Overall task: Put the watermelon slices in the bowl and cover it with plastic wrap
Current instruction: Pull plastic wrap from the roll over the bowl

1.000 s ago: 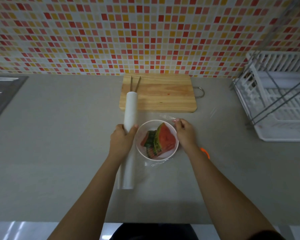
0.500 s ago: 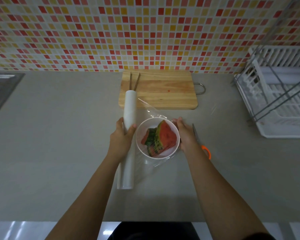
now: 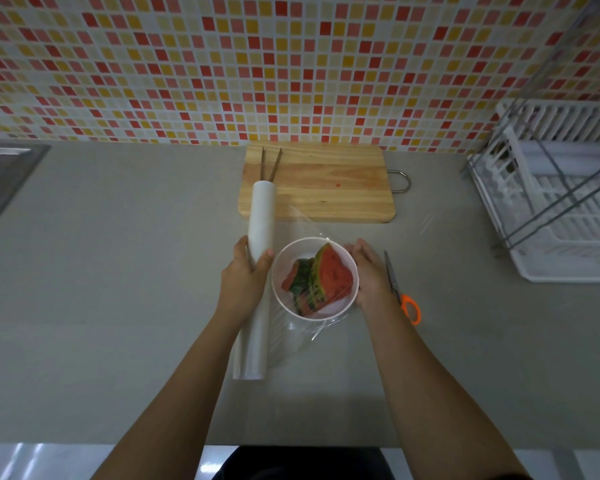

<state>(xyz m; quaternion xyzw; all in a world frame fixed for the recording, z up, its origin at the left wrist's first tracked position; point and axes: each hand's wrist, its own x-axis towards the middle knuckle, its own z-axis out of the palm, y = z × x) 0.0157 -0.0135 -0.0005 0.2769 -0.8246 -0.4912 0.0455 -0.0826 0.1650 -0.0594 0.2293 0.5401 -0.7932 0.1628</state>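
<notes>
Covering step: left hand (image 3: 243, 282) gripping wrap roll (image 3: 258, 271); right hand (image 3: 369, 271) pressing film against bowl (image 3: 284, 299). Next, probably scissors (image 3: 400, 294).

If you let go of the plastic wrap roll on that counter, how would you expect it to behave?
The plastic wrap roll is a smooth cylinder lying flat, so it probably rolls sideways. The film stretched over the bowl may tug it back. It looks light.

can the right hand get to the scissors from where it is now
Probably yes. The right hand rests against the bowl, and the scissors lie on bare counter just to its right, nothing between them.
</notes>
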